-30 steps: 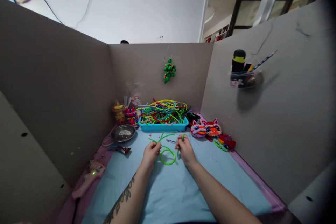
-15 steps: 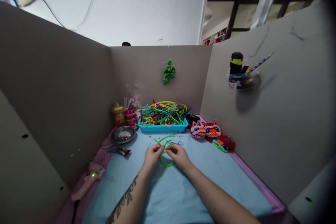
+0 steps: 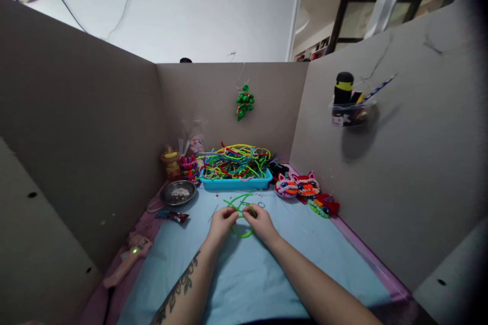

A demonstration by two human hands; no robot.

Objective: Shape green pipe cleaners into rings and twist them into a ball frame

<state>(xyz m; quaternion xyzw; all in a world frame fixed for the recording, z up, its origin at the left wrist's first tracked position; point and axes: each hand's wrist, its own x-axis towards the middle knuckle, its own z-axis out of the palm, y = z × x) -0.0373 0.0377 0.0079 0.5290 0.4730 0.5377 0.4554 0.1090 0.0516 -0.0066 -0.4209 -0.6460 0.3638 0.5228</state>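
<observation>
Bright green pipe cleaners [image 3: 242, 235] are bent into a loop between my hands, with several ends sticking up beyond the fingers. My left hand [image 3: 222, 222] is closed in a pinch on the left side of the green piece. On the other side my right hand [image 3: 261, 223] pinches it too, thumb and fingers together. The fingertips hide where the strands cross. Just past my right fingers lie scissors [image 3: 261, 204], their blades partly covered by the green strands. A thin dark stick [image 3: 213, 213] rests on the cloth left of my left hand.
A blue tray [image 3: 236, 183] heaped with coloured pipe cleaners stands at the back. On the left are a metal dish [image 3: 178, 193], a torn dark packet [image 3: 173, 216] and a pink glue gun [image 3: 127, 263] with a green light. Pipe-cleaner animal faces [image 3: 286, 186] lie at the right edge.
Both hands keep their pinch on the green loop and have barely moved. The whole view has shifted slightly, so things appear a little higher.
</observation>
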